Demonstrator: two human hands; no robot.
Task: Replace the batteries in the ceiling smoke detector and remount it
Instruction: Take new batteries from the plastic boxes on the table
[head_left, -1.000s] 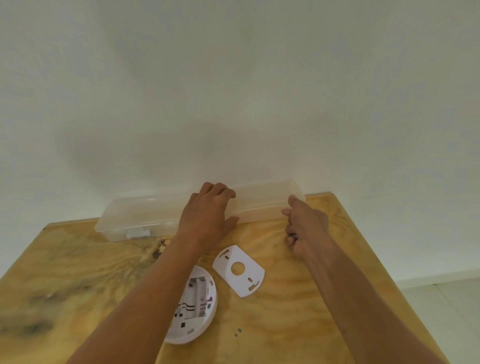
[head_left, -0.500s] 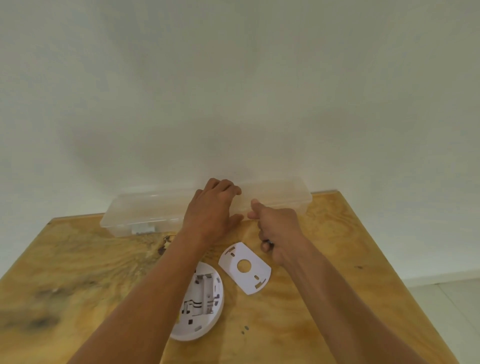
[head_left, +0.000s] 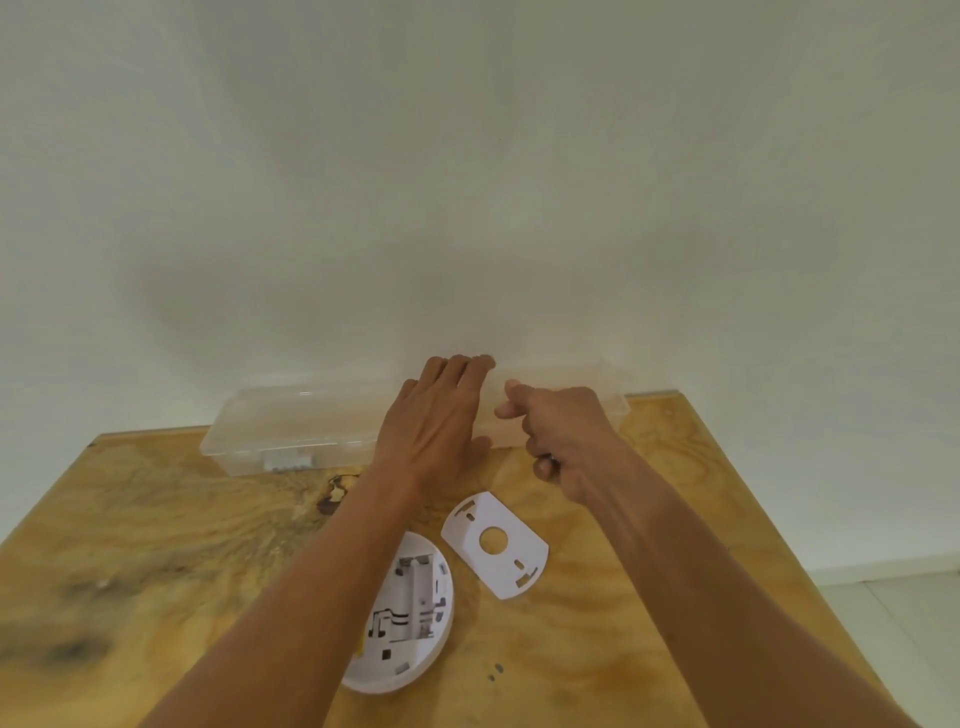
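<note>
My left hand (head_left: 436, 415) lies flat, fingers straight, on the lid of a long clear plastic box (head_left: 311, 426) that sits along the far edge of the wooden table (head_left: 156, 545), against the wall; I judge I am steadying the box so it can be opened. My right hand (head_left: 566, 431) hovers at the box's front, fingers curled with the thumb forward; something small and dark shows under the little finger, but I cannot tell whether I am holding it. The smoke detector (head_left: 410, 613) lies nearer me, around mid-table, back side up with its battery bay exposed and looking empty. Its white mounting plate (head_left: 496, 545) rests just beside it, to the right. 2 small dark specks, maybe screws (head_left: 494, 672), sit by the detector.
</note>
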